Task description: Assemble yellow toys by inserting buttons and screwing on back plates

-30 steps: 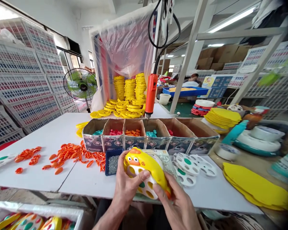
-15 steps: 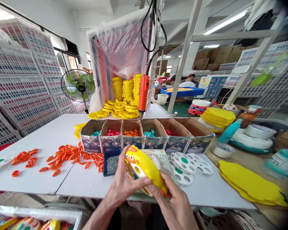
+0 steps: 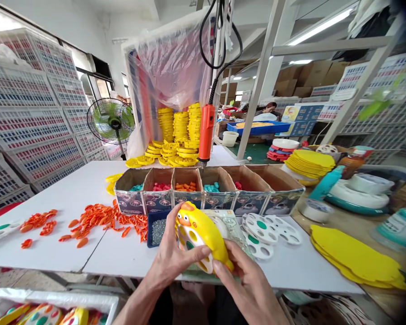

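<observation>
I see the yellow duck toy point(image 3: 211, 230) held tilted over the table's point(image 3: 122, 259) near edge, its left end pinched between thumb and fingers of the left hand point(image 3: 172, 257), its right end likewise by the right hand point(image 3: 246, 273). Beyond it I make out a blue tray point(image 3: 149, 234) of small metal pieces and a row of cardboard bins point(image 3: 157, 203), with an orange screwdriver point(image 3: 206, 135) hanging above; white holed discs point(image 3: 284, 229) lie to the right.

Bright light, glaring window point(image 3: 2, 18), glowing ceiling tube point(image 3: 320, 28), right edge blurred
</observation>
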